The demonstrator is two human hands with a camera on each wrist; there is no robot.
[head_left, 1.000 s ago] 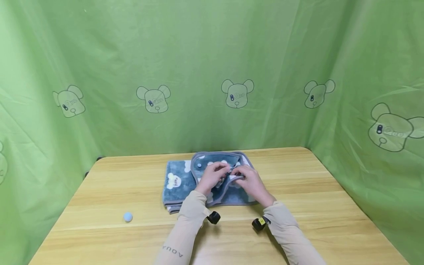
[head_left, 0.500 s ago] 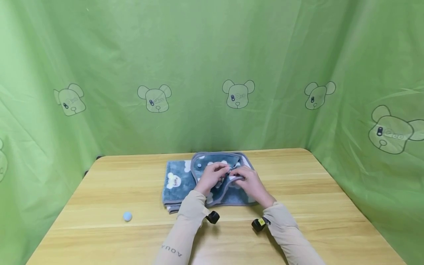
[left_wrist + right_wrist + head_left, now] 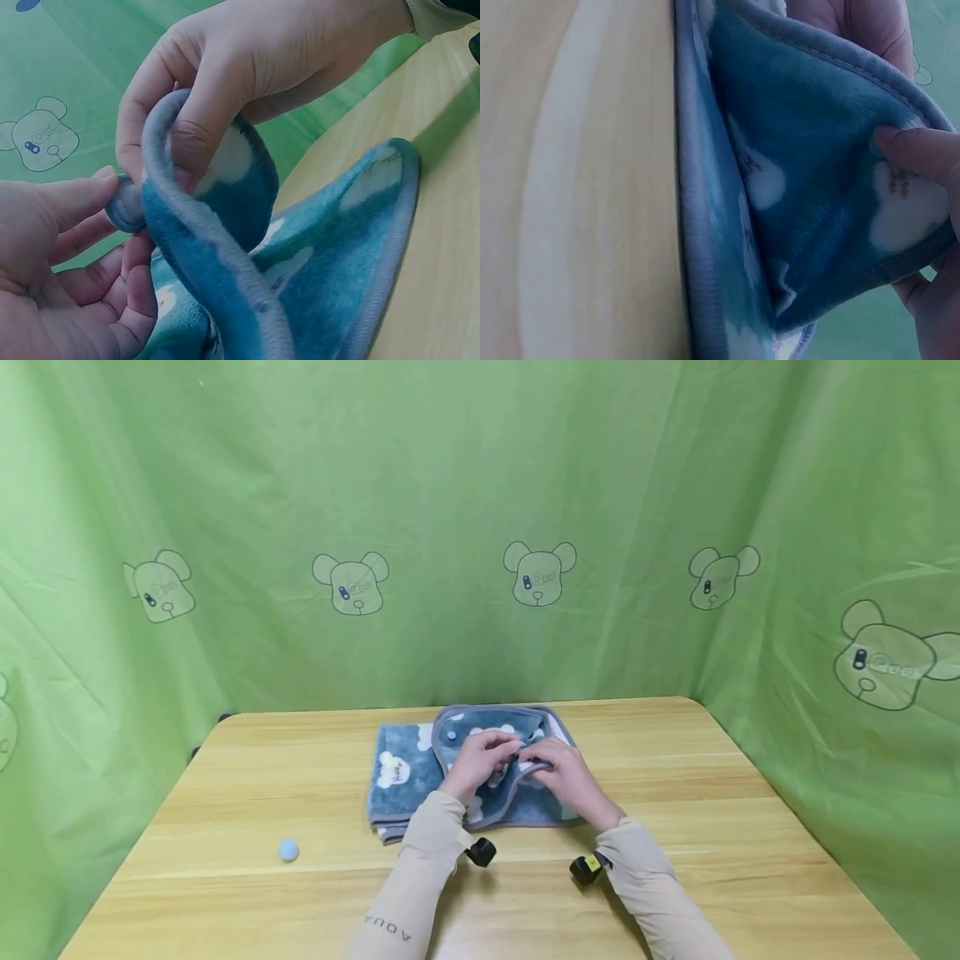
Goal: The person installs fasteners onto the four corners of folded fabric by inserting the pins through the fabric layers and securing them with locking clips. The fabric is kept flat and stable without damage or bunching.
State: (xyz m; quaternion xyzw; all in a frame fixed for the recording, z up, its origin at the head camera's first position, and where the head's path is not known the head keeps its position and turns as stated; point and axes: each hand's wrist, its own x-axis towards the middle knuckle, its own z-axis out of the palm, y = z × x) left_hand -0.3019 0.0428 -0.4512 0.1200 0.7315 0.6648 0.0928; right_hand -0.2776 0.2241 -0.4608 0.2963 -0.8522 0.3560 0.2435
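A teal plush blanket (image 3: pixel 427 766) with white patches and grey-blue edging lies folded on the table. My left hand (image 3: pixel 480 764) is over its middle, thumb and fingers pinching a round blue-grey button-like disc (image 3: pixel 127 204) beside the blanket's raised edge. My right hand (image 3: pixel 566 775) grips a curled-up part of that edging just right of the disc. In the right wrist view, the right thumb (image 3: pixel 915 150) presses on the raised flap, and part of my left hand shows behind the edging. The flap hides some of the fingers.
A small pale blue round piece (image 3: pixel 288 850) lies on the wooden table (image 3: pixel 225 902) left of the blanket. Another small round blue piece (image 3: pixel 452 735) sits on the blanket's upper layer. Green curtains (image 3: pixel 442 643) with bear-head drawings surround the table at the back and sides.
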